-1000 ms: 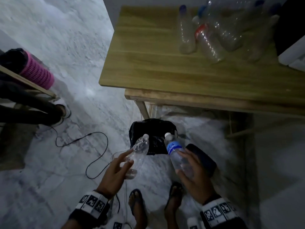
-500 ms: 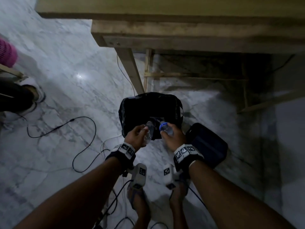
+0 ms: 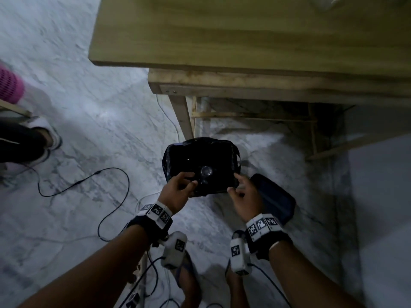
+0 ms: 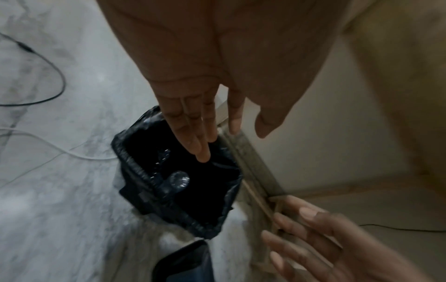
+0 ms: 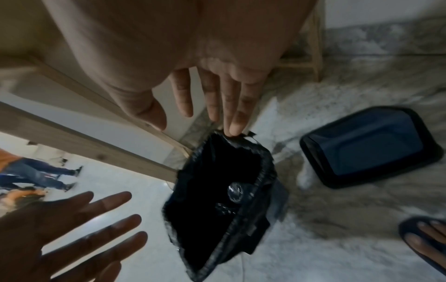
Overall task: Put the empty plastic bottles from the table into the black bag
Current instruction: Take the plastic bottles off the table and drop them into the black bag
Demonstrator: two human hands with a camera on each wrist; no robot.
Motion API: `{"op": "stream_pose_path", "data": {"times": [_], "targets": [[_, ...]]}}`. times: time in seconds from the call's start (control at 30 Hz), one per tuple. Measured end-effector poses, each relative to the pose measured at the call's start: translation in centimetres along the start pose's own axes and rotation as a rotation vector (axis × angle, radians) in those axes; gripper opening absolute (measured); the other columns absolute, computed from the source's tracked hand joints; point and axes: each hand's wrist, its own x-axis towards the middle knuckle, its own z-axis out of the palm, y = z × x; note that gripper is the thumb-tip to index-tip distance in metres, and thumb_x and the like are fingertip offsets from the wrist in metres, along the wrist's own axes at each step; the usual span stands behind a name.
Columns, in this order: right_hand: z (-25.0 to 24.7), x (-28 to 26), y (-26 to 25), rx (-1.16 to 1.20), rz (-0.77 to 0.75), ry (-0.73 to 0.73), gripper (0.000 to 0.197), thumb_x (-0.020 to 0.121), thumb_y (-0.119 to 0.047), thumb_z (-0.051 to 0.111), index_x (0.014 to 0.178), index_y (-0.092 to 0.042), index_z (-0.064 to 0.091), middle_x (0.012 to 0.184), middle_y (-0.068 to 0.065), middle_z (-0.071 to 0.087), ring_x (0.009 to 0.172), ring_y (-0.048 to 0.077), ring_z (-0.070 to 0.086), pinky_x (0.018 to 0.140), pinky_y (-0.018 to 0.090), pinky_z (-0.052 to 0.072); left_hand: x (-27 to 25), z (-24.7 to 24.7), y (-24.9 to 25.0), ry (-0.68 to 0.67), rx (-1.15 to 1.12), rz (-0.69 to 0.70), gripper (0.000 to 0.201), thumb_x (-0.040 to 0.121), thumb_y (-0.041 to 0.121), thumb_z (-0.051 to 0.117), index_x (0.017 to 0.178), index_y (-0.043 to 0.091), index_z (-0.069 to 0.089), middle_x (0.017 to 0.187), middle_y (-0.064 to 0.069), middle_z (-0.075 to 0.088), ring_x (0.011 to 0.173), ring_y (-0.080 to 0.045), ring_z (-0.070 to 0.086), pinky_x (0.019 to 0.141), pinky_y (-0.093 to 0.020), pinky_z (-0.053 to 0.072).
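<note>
The black bag (image 3: pixel 170 156) lines a small bin on the floor beside the table leg. The round base of a clear plastic bottle (image 3: pixel 206 171) shows inside it, also in the left wrist view as the bottle (image 4: pixel 178 180) and in the right wrist view as the bottle (image 5: pixel 235 190). My left hand (image 3: pixel 179 186) hovers over the bag's near left rim, empty, fingers (image 4: pixel 193 133) straight. My right hand (image 3: pixel 241 193) hovers over the near right rim, empty, fingers (image 5: pixel 229 106) spread. The edge of another clear bottle (image 3: pixel 327 3) shows on the wooden table (image 3: pixel 222 41).
A dark blue bin lid (image 3: pixel 274 197) lies on the marble floor right of the bag. Black and white cables (image 3: pixel 89 181) trail at left and around my sandalled feet (image 3: pixel 189 283). Another person's shoe (image 3: pixel 47 143) and a pink object (image 3: pixel 9 87) sit far left.
Both hands held a bottle at the bag's mouth half a second ago; now the bottles are let go into the bag and both hands are empty with straight fingers.
</note>
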Motion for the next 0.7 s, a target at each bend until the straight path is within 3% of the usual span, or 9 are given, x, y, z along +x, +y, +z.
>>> {"op": "stream_pose_path", "data": {"times": [0.07,0.2,0.27,0.37,0.47,0.57,0.63,0.7], "targets": [[-1.4,-1.6,-2.1,0.010,-0.045,0.019,0.046,0.089,-0.031,0.060,0.135,-0.032,0.051,0.127,0.009,0.062,0.102,0.015,0.063,0.070,0.014,0.045,-2.1,-1.5,1.9,0.010,0.011,0.054,0.033,0.093,0.035,0.063,0.123,0.021,0.064,0.101,-0.008,0.076,0.094,-0.027,0.076,0.088,-0.050,0.059],[-4.4,-5.0,-7.6,0.026,-0.149,0.058,0.046,0.090,-0.026,0.060,0.135,-0.027,0.053,0.138,0.001,0.055,0.112,0.016,0.062,0.084,0.024,0.050,-7.0,-4.6,6.3,0.034,-0.028,0.156,0.039,0.085,0.044,0.066,0.119,0.025,0.068,0.088,0.011,0.071,0.094,-0.025,0.076,0.088,-0.049,0.061],[-6.0,-6.5,-10.6,0.054,-0.205,0.096,0.043,0.090,-0.022,0.060,0.133,-0.025,0.054,0.136,0.002,0.056,0.113,0.016,0.061,0.088,0.027,0.052,-9.2,-5.9,8.7,0.028,-0.020,0.221,0.031,0.091,0.035,0.066,0.119,0.023,0.068,0.095,0.004,0.071,0.093,-0.023,0.075,0.084,-0.043,0.062],[-8.8,-8.7,-15.5,0.080,-0.300,0.161,0.042,0.090,-0.018,0.061,0.130,-0.026,0.055,0.134,0.000,0.057,0.115,0.016,0.060,0.093,0.035,0.054,-12.0,-7.9,13.2,0.029,0.008,0.329,0.041,0.084,0.049,0.062,0.117,0.026,0.069,0.100,0.000,0.070,0.095,-0.023,0.073,0.082,-0.039,0.060],[-11.8,-9.4,-19.8,0.074,-0.352,0.195,0.041,0.090,-0.018,0.059,0.129,-0.030,0.056,0.130,-0.004,0.057,0.113,0.011,0.059,0.090,0.027,0.053,-13.1,-9.3,18.2,0.028,0.073,0.407,0.038,0.084,0.050,0.060,0.116,0.030,0.069,0.105,-0.002,0.070,0.095,-0.021,0.074,0.082,-0.041,0.061],[-15.0,-8.5,-23.7,0.045,-0.414,0.223,0.043,0.090,-0.021,0.057,0.132,-0.029,0.054,0.131,-0.007,0.056,0.114,0.009,0.056,0.095,0.033,0.052,-12.6,-10.2,23.9,0.052,0.069,0.457,0.022,0.093,0.033,0.064,0.114,0.028,0.070,0.109,-0.002,0.071,0.093,-0.017,0.075,0.083,-0.043,0.062],[-17.2,-7.2,-25.6,0.006,-0.467,0.284,0.042,0.089,-0.020,0.057,0.131,-0.023,0.055,0.133,-0.004,0.055,0.119,0.013,0.055,0.096,0.036,0.052,-11.5,-10.3,27.7,0.059,0.095,0.508,0.026,0.092,0.037,0.063,0.116,0.029,0.069,0.109,0.000,0.071,0.096,-0.015,0.074,0.083,-0.044,0.062],[-19.4,-5.2,-27.1,-0.041,-0.494,0.343,0.043,0.087,-0.018,0.058,0.130,-0.021,0.056,0.133,-0.002,0.056,0.120,0.015,0.054,0.095,0.032,0.049,-9.9,-9.8,31.1,0.064,0.102,0.535,0.030,0.089,0.041,0.063,0.117,0.030,0.068,0.113,-0.001,0.067,0.098,-0.018,0.073,0.081,-0.043,0.061]]}}
